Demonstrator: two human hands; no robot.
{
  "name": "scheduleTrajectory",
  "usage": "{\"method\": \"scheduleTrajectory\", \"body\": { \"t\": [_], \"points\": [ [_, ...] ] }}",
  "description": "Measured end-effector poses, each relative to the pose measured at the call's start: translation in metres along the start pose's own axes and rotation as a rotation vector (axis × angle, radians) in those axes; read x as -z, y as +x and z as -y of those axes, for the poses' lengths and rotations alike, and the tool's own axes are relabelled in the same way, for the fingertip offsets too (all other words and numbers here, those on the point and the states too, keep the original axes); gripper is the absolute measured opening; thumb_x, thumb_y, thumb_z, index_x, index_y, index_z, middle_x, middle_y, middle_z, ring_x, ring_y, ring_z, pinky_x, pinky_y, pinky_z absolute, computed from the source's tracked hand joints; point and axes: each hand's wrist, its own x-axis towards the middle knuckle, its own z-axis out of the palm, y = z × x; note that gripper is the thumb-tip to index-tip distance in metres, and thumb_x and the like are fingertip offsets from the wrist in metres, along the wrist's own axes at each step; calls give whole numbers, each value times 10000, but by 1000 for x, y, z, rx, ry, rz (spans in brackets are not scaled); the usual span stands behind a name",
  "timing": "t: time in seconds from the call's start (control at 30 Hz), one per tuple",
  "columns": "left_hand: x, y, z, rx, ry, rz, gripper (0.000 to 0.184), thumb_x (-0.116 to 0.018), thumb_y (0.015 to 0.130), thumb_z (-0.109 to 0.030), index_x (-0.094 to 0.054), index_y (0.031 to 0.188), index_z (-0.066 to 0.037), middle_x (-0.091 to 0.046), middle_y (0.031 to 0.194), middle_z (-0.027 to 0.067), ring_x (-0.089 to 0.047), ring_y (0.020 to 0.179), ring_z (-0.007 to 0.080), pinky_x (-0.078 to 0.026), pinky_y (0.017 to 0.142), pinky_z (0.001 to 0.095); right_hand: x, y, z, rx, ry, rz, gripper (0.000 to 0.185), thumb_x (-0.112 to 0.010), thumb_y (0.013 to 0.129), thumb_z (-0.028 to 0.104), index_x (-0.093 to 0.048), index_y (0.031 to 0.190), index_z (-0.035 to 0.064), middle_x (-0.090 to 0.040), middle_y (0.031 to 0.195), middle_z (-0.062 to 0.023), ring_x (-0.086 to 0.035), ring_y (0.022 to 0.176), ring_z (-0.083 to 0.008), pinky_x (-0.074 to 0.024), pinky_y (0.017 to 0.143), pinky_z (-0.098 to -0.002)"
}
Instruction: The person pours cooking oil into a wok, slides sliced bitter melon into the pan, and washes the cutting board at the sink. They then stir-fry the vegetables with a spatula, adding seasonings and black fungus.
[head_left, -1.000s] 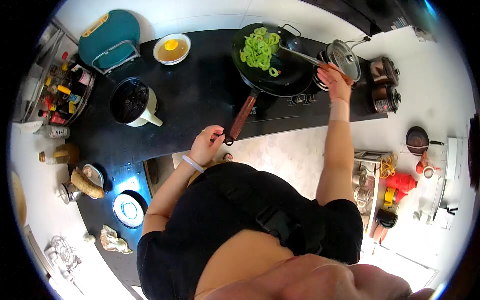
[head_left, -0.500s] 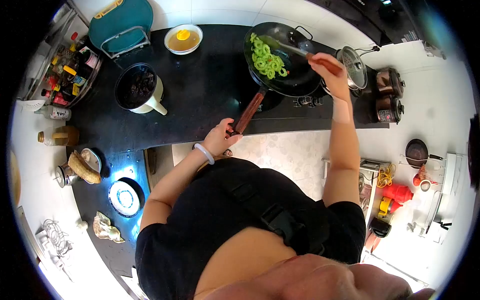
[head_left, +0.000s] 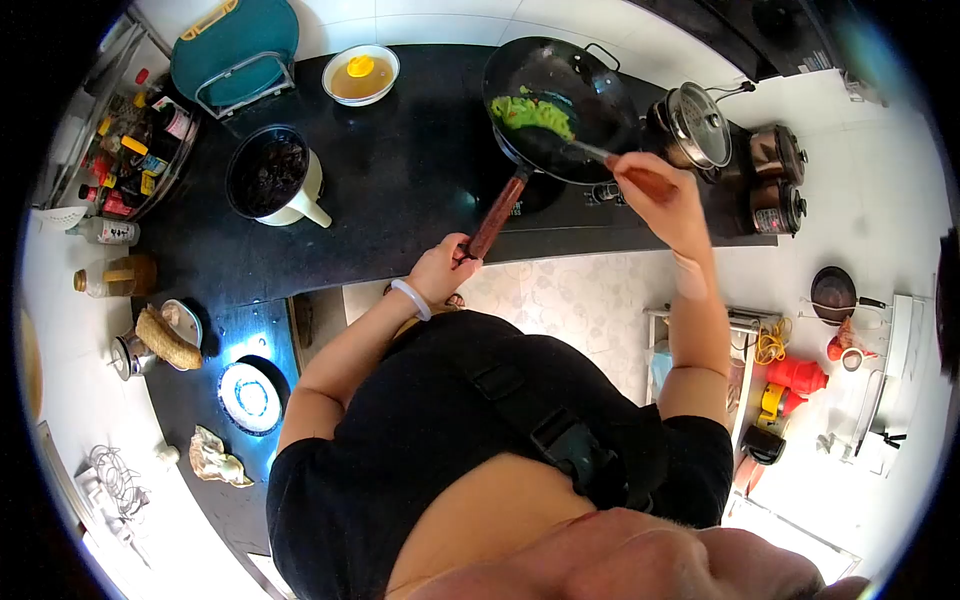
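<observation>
A black wok (head_left: 605,110) sits on the stove with green, ring-like vegetable slices (head_left: 530,113) gathered on its left side. Closed round the end of its wooden handle (head_left: 498,215) is my left hand (head_left: 440,270), near the counter's front edge. My right hand (head_left: 670,200) grips the wooden handle of a spatula (head_left: 592,151) at the wok's near right rim. The spatula's metal shaft slants left to the slices, and its blade is hard to make out among them.
Left of the wok are a bowl of liquid with something yellow (head_left: 361,75) and a pot of dark contents (head_left: 268,172). A lidded steel pot (head_left: 698,125) stands close on the right. Bottles (head_left: 145,150) crowd the left corner; a patterned plate (head_left: 249,398) lies on the left counter.
The spatula has swung toward me, its shaft now crossing the near side of the wok. The green slices are bunched in a tighter heap. My left hand stays on the wok handle.
</observation>
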Motion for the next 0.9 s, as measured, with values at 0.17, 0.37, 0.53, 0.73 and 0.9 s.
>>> {"method": "scheduleTrajectory", "body": {
  "t": [0.17, 0.37, 0.53, 0.73, 0.9],
  "points": [
    [9, -8, 6, 64, -49, -5, 420, -613, 809, -227, -456, 1130, -6, -610, 853, 108, -601, 763, 177, -480, 668, 292, 18, 19, -48, 73, 160, -295, 128, -579, 787, -14, -609, 911, -4, -643, 853, -53, -588, 744, -89, -452, 656, -183],
    [24, -16, 62, 113, -276, -229, 317, -555, 853, -190, -473, 1109, -21, -572, 845, 46, -565, 732, 124, -462, 610, 254, 98, 19, -55, -288, 156, -687, 225, -608, 778, 156, -592, 892, -38, -641, 765, -122, -641, 624, -168, -517, 513, -244],
    [36, -25, 41, 241, -467, -317, 259, -570, 839, -152, -505, 1029, 12, -561, 790, 49, -538, 678, 101, -457, 637, 239, 101, 45, -207, -357, 879, -730, 233, -517, 827, 116, -520, 963, -73, -605, 919, -215, -627, 807, -325, -557, 675, -404],
    [40, -24, 49, 189, -376, -279, 298, -538, 866, -236, -486, 1087, -43, -578, 887, 37, -556, 740, 106, -434, 614, 232, 70, 44, -148, -106, 800, -462, 241, -518, 742, -27, -525, 979, -67, -561, 982, -269, -576, 923, -409, -497, 814, -461],
    [40, -25, 54, 199, -338, -286, 303, -539, 867, -239, -485, 1090, -42, -579, 887, 36, -557, 736, 106, -429, 602, 228, 74, 48, -84, -10, 519, -373, 190, -553, 731, -47, -566, 919, -59, -608, 912, -209, -617, 856, -314, -517, 774, -356]
  ]
}}
